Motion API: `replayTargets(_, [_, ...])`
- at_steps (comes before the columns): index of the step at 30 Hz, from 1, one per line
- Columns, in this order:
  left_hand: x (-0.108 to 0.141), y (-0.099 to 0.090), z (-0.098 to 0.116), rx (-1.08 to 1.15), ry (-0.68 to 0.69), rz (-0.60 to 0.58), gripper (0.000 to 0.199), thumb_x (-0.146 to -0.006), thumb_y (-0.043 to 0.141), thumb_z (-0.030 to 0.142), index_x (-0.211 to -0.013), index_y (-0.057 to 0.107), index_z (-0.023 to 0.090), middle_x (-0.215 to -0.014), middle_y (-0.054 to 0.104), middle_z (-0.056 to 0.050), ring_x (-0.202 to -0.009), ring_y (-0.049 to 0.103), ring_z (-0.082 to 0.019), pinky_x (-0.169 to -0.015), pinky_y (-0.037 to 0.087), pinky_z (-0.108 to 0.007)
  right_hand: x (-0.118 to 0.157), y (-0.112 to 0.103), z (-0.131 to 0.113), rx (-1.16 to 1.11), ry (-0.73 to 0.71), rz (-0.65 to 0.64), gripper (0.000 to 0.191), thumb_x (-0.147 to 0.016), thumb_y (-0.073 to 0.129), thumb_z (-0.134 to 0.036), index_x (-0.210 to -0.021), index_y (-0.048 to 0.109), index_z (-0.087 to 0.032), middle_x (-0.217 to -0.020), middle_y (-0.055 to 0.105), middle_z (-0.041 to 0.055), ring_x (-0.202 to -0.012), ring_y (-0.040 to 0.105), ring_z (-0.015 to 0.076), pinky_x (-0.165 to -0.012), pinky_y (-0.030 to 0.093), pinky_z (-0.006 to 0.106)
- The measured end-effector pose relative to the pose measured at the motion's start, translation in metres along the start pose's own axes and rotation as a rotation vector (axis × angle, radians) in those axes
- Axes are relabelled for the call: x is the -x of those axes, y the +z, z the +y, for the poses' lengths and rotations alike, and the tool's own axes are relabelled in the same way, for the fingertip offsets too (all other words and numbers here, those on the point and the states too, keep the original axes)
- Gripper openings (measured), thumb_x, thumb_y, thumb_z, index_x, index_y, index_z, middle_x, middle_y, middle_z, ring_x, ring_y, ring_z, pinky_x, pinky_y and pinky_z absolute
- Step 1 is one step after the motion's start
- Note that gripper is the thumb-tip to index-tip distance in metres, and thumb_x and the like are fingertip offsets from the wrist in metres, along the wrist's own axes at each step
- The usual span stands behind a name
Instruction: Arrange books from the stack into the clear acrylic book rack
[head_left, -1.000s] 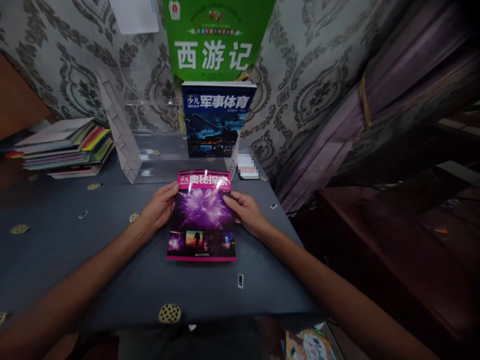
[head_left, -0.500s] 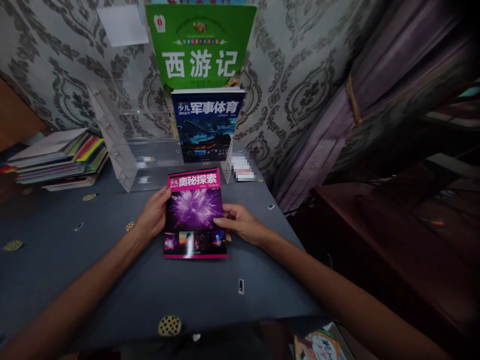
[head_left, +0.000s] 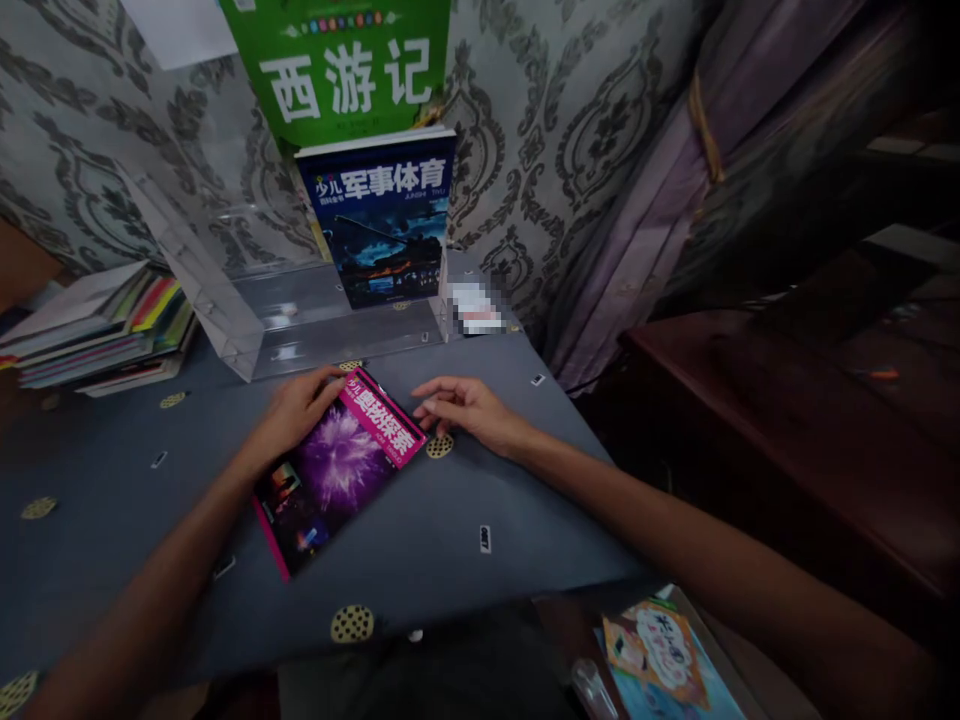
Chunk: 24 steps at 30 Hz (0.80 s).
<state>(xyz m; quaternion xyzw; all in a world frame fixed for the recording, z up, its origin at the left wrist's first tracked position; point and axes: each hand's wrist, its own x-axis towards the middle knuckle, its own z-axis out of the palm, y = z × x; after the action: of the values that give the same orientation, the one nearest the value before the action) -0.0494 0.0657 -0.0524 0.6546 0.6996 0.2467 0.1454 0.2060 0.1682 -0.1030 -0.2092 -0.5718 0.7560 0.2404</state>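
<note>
A thin book [head_left: 349, 455] with a purple starburst cover and a pink title band is turned clockwise over the grey-blue tablecloth. My left hand [head_left: 300, 408] grips its upper left edge, with the thumb on the cover and the other fingers partly hidden. Just beyond the book's right corner, my right hand [head_left: 469, 412] is open, its fingers loosely bent with nothing between them. Behind, a clear acrylic stand [head_left: 240, 320] holds a dark blue book [head_left: 390, 235] on its front tier. A green book [head_left: 345, 85] stands higher up at the back.
To the left lies a stack of books and papers [head_left: 97, 330]. A pixelated card [head_left: 476, 308] lies right of the stand. Below the table's front edge, an orange and blue book [head_left: 660, 650] sits low at the right. A dark red furniture top [head_left: 750, 430] stands farther right.
The purple book has swung clockwise and shifted left in my left hand. My right hand has let go of its right edge. The camera view has tilted down slightly.
</note>
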Motion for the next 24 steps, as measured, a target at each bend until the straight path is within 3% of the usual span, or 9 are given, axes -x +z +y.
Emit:
replayTargets(4, [0.01, 0.009, 0.019, -0.333, 0.105, 0.081, 0.04, -0.101, 0.039, 0.041, -0.121, 0.063, 0.015, -0.114, 0.064, -0.014, -0.109, 0.059, -0.031, -0.096, 0.048, -0.046, -0.002, 0.001, 0.001, 0.146, -0.084, 0.105, 0.01, -0.084, 0.066, -0.015, -0.094, 0.068, -0.016, -0.086, 0.073, 0.0045, -0.073, 0.068, 0.0121, -0.057, 0.051, 0.02])
replayTargets(9, [0.034, 0.034, 0.065, -0.469, 0.298, 0.013, 0.027, -0.101, 0.046, 0.038, -0.106, 0.063, 0.017, -0.104, 0.065, -0.01, -0.1, 0.06, -0.028, -0.089, 0.052, -0.043, -0.003, -0.003, 0.0, 0.236, -0.115, 0.153, 0.015, -0.089, 0.055, -0.01, -0.097, 0.066, -0.016, -0.085, 0.072, 0.0045, -0.072, 0.07, 0.0124, -0.052, 0.049, 0.018])
replayTargets(12, [0.045, 0.048, 0.08, -0.581, 0.354, -0.027, 0.027, -0.096, 0.056, 0.04, -0.105, 0.062, 0.015, -0.107, 0.065, -0.012, -0.102, 0.059, -0.031, -0.088, 0.053, -0.046, -0.001, -0.002, -0.001, 0.268, -0.135, 0.149, 0.018, -0.089, 0.053, -0.009, -0.101, 0.065, -0.015, -0.085, 0.071, 0.0038, -0.072, 0.07, 0.0123, -0.051, 0.049, 0.017])
replayTargets(18, [0.048, 0.058, 0.081, -0.662, 0.373, 0.004, 0.015, -0.095, 0.057, 0.028, -0.1, 0.062, 0.015, -0.108, 0.068, -0.014, -0.101, 0.063, -0.031, -0.083, 0.055, -0.044, 0.004, 0.003, 0.0, 0.361, -0.207, 0.133, 0.019, -0.09, 0.051, -0.01, -0.102, 0.065, -0.015, -0.083, 0.071, 0.0033, -0.071, 0.07, 0.0122, -0.052, 0.047, 0.017])
replayTargets(24, [0.047, 0.056, 0.081, -0.654, 0.407, 0.03, 0.023, -0.1, 0.047, 0.03, -0.101, 0.065, 0.015, -0.107, 0.073, -0.015, -0.098, 0.068, -0.029, -0.081, 0.056, -0.04, 0.006, 0.004, 0.0, 0.397, -0.232, 0.132, 0.02, -0.091, 0.05, -0.015, -0.104, 0.065, -0.016, -0.084, 0.072, 0.0044, -0.072, 0.07, 0.0132, -0.059, 0.053, 0.021])
